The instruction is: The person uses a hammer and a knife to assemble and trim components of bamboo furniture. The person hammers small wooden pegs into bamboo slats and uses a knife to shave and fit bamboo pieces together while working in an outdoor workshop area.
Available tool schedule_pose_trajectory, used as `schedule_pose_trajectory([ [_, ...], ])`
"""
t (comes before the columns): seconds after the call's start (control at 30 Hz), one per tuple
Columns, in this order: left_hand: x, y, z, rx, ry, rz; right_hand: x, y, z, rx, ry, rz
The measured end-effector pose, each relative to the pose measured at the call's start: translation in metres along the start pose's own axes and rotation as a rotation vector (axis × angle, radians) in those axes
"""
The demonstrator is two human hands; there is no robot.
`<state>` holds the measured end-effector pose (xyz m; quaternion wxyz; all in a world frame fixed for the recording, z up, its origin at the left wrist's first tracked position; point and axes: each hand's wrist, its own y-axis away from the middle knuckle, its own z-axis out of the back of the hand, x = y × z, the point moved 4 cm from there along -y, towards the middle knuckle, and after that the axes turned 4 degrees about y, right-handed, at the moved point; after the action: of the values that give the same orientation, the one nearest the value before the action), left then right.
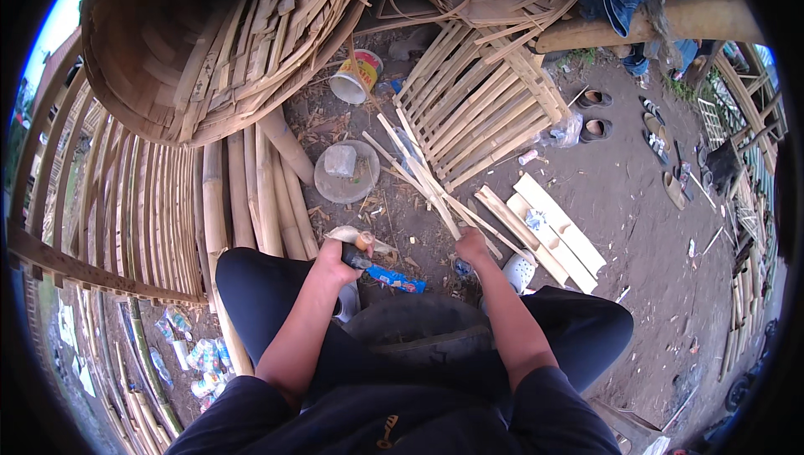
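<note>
My right hand is closed around the lower ends of a few thin, pale bamboo strips, which fan out and cross one another away from me. My left hand is closed beside my left knee. At its fingers are a dark object and a rounded orange-brown end; how they join, and what kind of thing they are, I cannot make out. Just past the fingers lies a curved pale piece. A blue wrapper shows to the right of this hand.
A slatted bamboo panel lies ahead, with split bamboo pieces to the right. A whitish block sits on a round grey slab, near a bucket. Large woven baskets and bamboo poles crowd the left; sandals lie at right.
</note>
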<state>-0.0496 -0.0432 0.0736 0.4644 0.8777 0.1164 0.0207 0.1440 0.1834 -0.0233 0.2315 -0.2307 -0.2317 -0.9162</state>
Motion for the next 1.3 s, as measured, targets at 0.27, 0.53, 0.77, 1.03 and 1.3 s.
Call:
schedule_pose_trajectory([
  [0.27,0.011,-0.010,0.003,0.003,-0.167,-0.040,0.099,-0.096,0.130,-0.183,0.171,0.136],
  [0.53,0.015,-0.010,0.009,0.028,-0.213,-0.021,0.100,-0.029,0.084,0.455,0.100,0.248],
  [0.77,0.034,0.002,-0.004,0.004,-0.339,-0.020,0.122,0.058,0.116,0.751,0.543,0.558],
  [1.03,0.067,0.016,-0.039,0.222,-0.494,-0.020,0.162,0.085,0.143,0.457,0.168,0.556],
  [1.3,0.062,0.006,-0.047,0.179,-0.437,0.019,0.200,0.108,0.141,0.315,0.347,1.106],
])
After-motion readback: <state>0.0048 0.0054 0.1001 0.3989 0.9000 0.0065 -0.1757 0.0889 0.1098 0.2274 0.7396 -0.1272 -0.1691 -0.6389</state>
